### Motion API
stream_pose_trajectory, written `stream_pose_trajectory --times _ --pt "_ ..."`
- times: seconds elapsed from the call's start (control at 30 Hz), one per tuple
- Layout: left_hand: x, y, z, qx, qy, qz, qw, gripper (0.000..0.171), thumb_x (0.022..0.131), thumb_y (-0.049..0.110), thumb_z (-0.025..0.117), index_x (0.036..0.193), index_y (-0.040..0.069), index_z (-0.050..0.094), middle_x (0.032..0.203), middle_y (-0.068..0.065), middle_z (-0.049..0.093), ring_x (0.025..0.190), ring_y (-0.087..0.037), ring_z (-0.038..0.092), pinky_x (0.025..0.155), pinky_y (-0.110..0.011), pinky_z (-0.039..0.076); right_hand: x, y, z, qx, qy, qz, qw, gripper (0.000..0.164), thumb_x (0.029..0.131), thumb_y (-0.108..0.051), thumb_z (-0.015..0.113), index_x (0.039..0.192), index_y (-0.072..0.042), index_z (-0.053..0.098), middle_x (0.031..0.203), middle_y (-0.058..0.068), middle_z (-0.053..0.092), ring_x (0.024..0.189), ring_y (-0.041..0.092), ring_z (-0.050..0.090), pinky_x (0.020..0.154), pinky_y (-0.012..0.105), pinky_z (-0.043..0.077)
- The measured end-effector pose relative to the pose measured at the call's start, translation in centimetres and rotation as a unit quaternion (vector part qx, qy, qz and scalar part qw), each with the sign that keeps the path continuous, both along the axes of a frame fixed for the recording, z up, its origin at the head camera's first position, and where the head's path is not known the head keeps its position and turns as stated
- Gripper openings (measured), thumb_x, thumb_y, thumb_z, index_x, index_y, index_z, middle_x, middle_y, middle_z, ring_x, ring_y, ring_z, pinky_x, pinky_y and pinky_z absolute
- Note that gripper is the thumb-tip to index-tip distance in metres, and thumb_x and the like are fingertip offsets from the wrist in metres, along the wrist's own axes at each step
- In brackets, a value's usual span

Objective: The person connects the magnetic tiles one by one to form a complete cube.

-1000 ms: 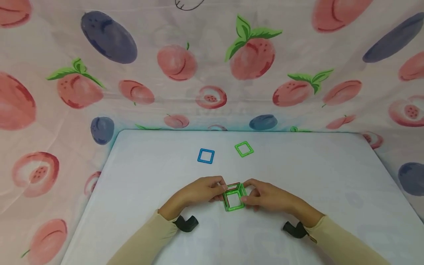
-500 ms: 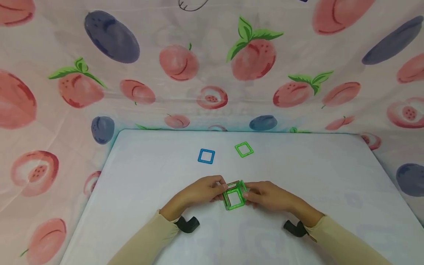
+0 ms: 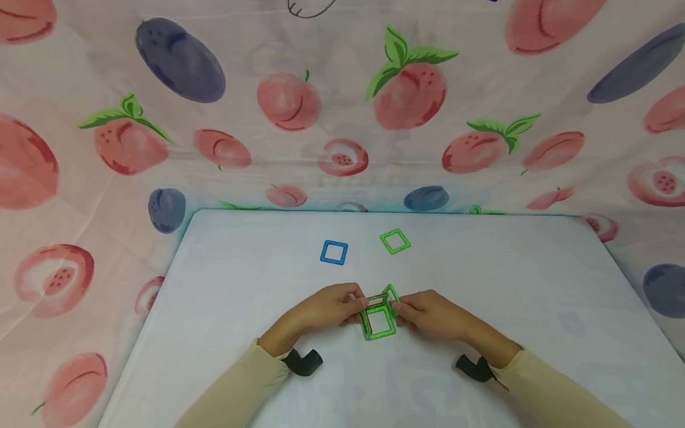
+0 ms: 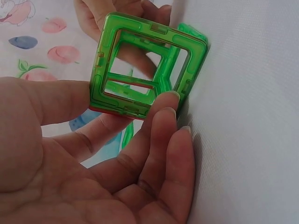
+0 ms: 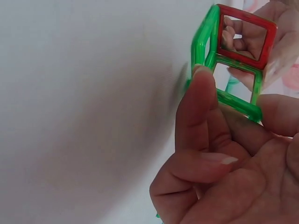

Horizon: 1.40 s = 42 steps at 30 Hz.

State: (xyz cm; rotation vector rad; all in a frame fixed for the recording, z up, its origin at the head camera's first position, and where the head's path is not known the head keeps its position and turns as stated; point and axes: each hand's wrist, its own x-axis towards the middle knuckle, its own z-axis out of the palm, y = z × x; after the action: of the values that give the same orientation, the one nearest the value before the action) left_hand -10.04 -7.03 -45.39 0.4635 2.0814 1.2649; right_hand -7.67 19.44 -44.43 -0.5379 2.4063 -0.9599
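Note:
Between both hands, low over the white table, is a part-built box of square magnetic tiles (image 3: 381, 336), mostly green. A red tile (image 5: 269, 44) shows on it in the right wrist view. My left hand (image 3: 332, 306) pinches the box's left side, its thumb and fingers at a green tile (image 4: 154, 29) in the left wrist view. On the other side, my right hand (image 3: 436, 314) pinches a green tile (image 3: 393, 291) between thumb and fingers. This tile stands slanted at the box's far right corner, and its lower part is hidden by the fingers.
Farther back on the table (image 3: 241, 255) lie a loose blue square tile (image 3: 323, 251) and a loose green one (image 3: 404, 236). A fruit-print cloth (image 3: 342, 107) hangs behind the table and along its left and right sides. Dark curved pieces (image 3: 304, 363) stick out at both wrists.
The green tile in my right hand has swung from the box's right side to a slant at the far corner. My right hand's fingers have shifted with it; the left stays nearly still.

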Motion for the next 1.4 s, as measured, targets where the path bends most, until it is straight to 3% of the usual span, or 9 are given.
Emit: stream_pose_trajectory --times 0.4,0.83,1.07,1.27,1.4 --pt "0.0 0.0 0.1 -0.006 0.004 0.002 1.0000 0.019 0.105 0.031 0.057 0.104 0.015 0.067 0.089 -0.009 0.072 0.076 -0.018 0.061 0.069 -0.029 0.049 1.3 0.2 0.5 -0.008 -0.023 -0.002 1.000 0.033 0.104 -0.030 0.056 0.082 -0.013 0.073 0.063 -0.004 0.057 0.057 0.006 0.047 0.053 0.022 0.036" --pt "-0.3 -0.3 0.2 0.011 -0.018 -0.012 0.9997 0.022 0.105 0.027 0.058 0.110 0.009 0.070 0.091 -0.009 0.072 0.082 -0.017 0.063 0.074 -0.029 0.054 1.6 -0.5 0.8 0.020 0.012 0.015 1.000 0.028 0.110 -0.028 0.048 0.094 -0.011 0.064 0.072 -0.007 0.052 0.065 0.005 0.047 0.061 0.024 0.041" --pt "-0.3 -0.2 0.2 0.010 -0.023 -0.009 0.9996 0.021 0.105 0.026 0.058 0.109 0.008 0.069 0.091 -0.008 0.072 0.082 -0.017 0.063 0.074 -0.030 0.055 1.9 -0.4 1.0 0.039 0.026 0.014 0.999 0.027 0.106 -0.024 0.054 0.081 -0.014 0.061 0.064 -0.011 0.041 0.058 0.003 0.040 0.055 0.021 0.036" --pt "-0.3 -0.1 0.1 0.003 -0.019 -0.004 0.9998 0.022 0.105 0.028 0.059 0.107 0.009 0.070 0.091 -0.008 0.072 0.082 -0.017 0.063 0.074 -0.030 0.054 2.3 -0.3 1.2 0.020 -0.001 0.010 1.000 0.033 0.105 -0.025 0.055 0.076 -0.011 0.061 0.062 -0.011 0.050 0.055 0.003 0.042 0.051 0.020 0.033" --pt "-0.3 -0.2 0.1 0.003 -0.019 -0.008 0.9998 0.022 0.105 0.028 0.059 0.107 0.009 0.070 0.091 -0.008 0.072 0.082 -0.017 0.063 0.074 -0.030 0.054 2.3 -0.4 1.1 0.010 -0.002 0.000 1.000 0.034 0.106 -0.031 0.054 0.084 -0.010 0.069 0.067 -0.006 0.061 0.058 0.004 0.049 0.053 0.022 0.039"
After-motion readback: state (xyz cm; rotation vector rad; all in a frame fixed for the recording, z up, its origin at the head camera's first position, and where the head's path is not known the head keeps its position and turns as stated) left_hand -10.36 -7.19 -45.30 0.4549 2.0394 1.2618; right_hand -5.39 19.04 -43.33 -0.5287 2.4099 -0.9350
